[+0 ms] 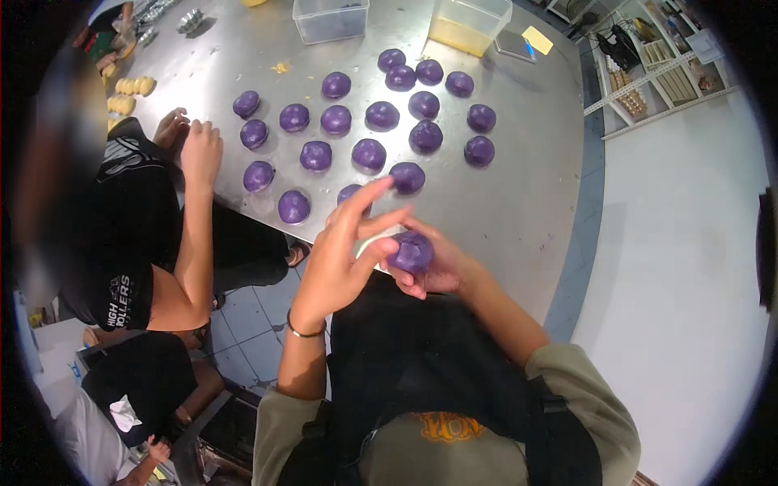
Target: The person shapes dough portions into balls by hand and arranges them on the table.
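Observation:
A round purple dough ball (411, 253) rests in my right hand (442, 259), whose fingers curl round its underside and far side. My left hand (344, 247) is at the ball's left, its thumb against the ball and its other fingers spread above. Something pale shows between my left thumb and fingers, too hidden to name. Just beyond my hands lie a purple ball (407, 177) and another (349, 195) partly covered by my left fingers. Several more purple balls (369, 155) are spread over the metal table (510, 227).
Two clear plastic containers (331, 23) (468, 28) stand at the far edge, beside a scale (515, 46). A co-worker's hands (201, 150) are at the table's left side. Other people stand farther left. Metal moulds (190, 22) and yellow pieces (134, 86) lie far left.

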Motion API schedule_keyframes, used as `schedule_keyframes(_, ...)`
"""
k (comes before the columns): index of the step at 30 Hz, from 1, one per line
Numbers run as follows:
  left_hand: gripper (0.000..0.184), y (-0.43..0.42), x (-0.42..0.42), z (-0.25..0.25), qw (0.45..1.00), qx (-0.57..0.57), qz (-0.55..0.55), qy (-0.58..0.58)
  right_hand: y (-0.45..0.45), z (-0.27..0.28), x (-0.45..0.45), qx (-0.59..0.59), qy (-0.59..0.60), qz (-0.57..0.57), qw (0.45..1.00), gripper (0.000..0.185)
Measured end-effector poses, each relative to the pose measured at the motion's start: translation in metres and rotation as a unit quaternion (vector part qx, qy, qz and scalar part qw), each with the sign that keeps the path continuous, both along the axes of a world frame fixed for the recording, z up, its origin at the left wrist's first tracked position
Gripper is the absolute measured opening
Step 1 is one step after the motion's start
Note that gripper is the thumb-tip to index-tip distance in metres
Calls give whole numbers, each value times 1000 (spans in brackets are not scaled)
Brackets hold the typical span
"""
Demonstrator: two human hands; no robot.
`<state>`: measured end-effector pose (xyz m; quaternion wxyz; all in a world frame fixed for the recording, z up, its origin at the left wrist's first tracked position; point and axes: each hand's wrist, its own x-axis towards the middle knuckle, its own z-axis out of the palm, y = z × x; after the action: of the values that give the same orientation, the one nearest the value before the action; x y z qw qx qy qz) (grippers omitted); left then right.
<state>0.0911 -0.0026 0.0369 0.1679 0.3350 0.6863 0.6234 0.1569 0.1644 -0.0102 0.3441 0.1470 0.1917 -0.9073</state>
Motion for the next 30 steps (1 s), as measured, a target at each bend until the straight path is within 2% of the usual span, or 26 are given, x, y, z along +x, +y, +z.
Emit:
schedule_keyframes(1, 71, 1, -2, 1, 995, 4, -65, -74, 0, 6, 0, 22, 0, 20, 1000, 65)
schedule_keyframes(2, 68, 5, -8, -5, 994, -46, -95, 39, -2, 10, -2, 44, 2, 41, 998, 64)
schedule_keyframes(3, 68, 7, -10, -6, 994, -46, -95, 37, -4, 7, -3, 43, 0, 41, 998, 64)
schedule_keyframes(5, 58, 9, -10, -4, 961, -29, -126, -243, -8, 0, -2, 75, 63, 101, 990, 67)
schedule_keyframes(6, 51, 11, -9, -6, 952, -10, -103, -288, -10, -4, -2, 66, 50, 124, 989, 69)
schedule_keyframes(10, 55, 6, -8, -16, 943, 0, -105, -315, -6, -3, -3, 43, 68, 131, 988, 71)
schedule_keyframes(12, 61, 7, 1, -19, 918, 191, -27, -347, 1, -3, -2, 20, 100, 123, 987, 73)
schedule_keyframes(13, 61, 6, 4, -21, 917, 189, -34, -349, 1, 0, -1, 21, 99, 116, 988, 73)
schedule_keyframes(15, 66, 3, 10, -23, 992, 85, 30, -88, -2, 11, 3, 154, 4, -31, 988, 67)
schedule_keyframes(16, 60, 7, 16, -20, 997, 39, 55, -25, 0, 9, 3, 172, -1, -30, 985, 66)
schedule_keyframes(17, 60, 12, 21, -18, 997, 39, 55, -24, -1, 11, 3, 172, 0, -31, 985, 66)
schedule_keyframes(19, 52, 21, 29, -12, 980, -30, 109, -164, -8, 14, 3, 215, -3, -116, 970, 66)
schedule_keyframes(20, 45, 26, 30, -6, 955, -4, 151, -254, -8, 13, 3, 214, -3, -117, 970, 66)
schedule_keyframes(21, 45, 24, 29, -12, 956, -5, 150, -253, -7, 7, 4, 197, 10, -120, 973, 65)
schedule_keyframes(23, 44, 18, 25, -28, 985, -39, 121, -117, -5, 5, 6, 181, 21, -125, 975, 64)
schedule_keyframes(24, 44, 18, 25, -28, 985, -39, 121, -116, -4, 7, 5, 185, 28, -107, 976, 63)
schedule_keyframes(26, 48, 17, 25, -22, 991, 3, 129, 46, 0, 8, 3, 191, 37, -90, 977, 62)
schedule_keyframes(27, 48, 19, 26, -18, 991, 4, 130, 46, 2, 8, 3, 186, 20, -84, 979, 62)
schedule_keyframes(29, 58, 24, 32, -11, 963, 209, 164, -49, 5, 6, 1, 186, 3, -77, 980, 61)
schedule_keyframes(30, 62, 3, 21, -11, 976, -35, 105, 187, 3, 5, 1, 191, 3, -79, 978, 61)
